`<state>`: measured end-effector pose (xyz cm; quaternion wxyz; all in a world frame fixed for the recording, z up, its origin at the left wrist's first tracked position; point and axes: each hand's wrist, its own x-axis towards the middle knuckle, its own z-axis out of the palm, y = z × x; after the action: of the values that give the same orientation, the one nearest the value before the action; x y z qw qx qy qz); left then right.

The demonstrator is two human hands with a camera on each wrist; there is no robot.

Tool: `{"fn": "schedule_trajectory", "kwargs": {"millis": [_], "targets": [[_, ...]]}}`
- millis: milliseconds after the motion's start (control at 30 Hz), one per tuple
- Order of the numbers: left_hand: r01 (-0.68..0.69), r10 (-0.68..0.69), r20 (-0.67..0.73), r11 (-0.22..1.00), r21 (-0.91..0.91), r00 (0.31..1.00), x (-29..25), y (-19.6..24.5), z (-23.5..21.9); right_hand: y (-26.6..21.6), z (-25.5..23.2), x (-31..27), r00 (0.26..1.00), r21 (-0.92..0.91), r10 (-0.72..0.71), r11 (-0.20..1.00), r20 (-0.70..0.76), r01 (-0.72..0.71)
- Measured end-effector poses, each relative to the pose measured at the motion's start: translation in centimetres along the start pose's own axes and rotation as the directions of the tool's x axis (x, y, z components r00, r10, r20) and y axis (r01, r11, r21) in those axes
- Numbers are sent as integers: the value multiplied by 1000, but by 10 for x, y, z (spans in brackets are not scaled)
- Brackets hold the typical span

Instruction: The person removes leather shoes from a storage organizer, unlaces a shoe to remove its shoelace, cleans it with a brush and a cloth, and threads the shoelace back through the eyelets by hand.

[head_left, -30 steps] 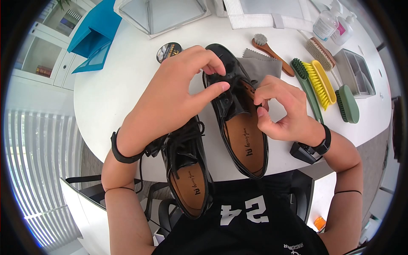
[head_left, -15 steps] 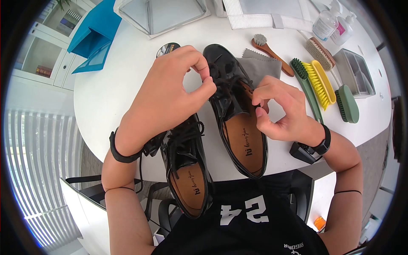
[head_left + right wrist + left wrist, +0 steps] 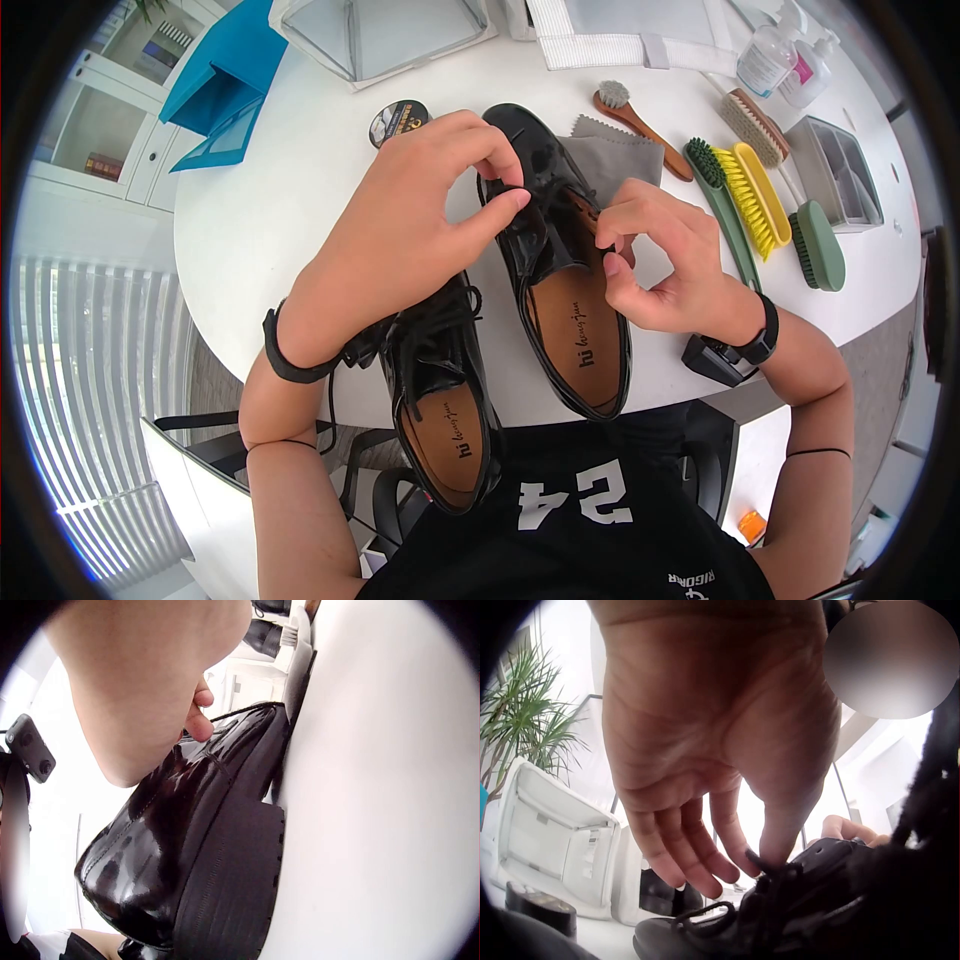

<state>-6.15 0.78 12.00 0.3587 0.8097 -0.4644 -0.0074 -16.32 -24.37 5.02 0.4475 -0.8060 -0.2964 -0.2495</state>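
Shoe (image 3: 560, 290), the glossy black one, sits mid-surface with both hands working its laces (image 3: 535, 190). Left hand (image 3: 400, 240) pinches a lace between thumb and forefinger, right hand (image 3: 660, 260) pinches at the tongue edge, fingers curled. Its twin shoe (image 3: 435, 400) sits near-left, overhanging the white surface (image 3: 260, 220). Grey cloth (image 3: 625, 160) and brushes (image 3: 755, 195) lie far right.

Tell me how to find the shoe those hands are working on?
Start at the white table. Two black shoes lie at its near edge; take the shoe right of the other shoe, farther onto the table. Both hands pinch its laces, and its toe touches a grey cloth.
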Motion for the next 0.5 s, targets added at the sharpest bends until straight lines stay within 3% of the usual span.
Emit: {"fn": "schedule_trajectory", "kwargs": {"millis": [500], "targets": [[30, -30, -15, 999, 34, 999, -1, 5, -3, -2, -1, 1, 1000, -3, 16, 1000, 22, -16]]}}
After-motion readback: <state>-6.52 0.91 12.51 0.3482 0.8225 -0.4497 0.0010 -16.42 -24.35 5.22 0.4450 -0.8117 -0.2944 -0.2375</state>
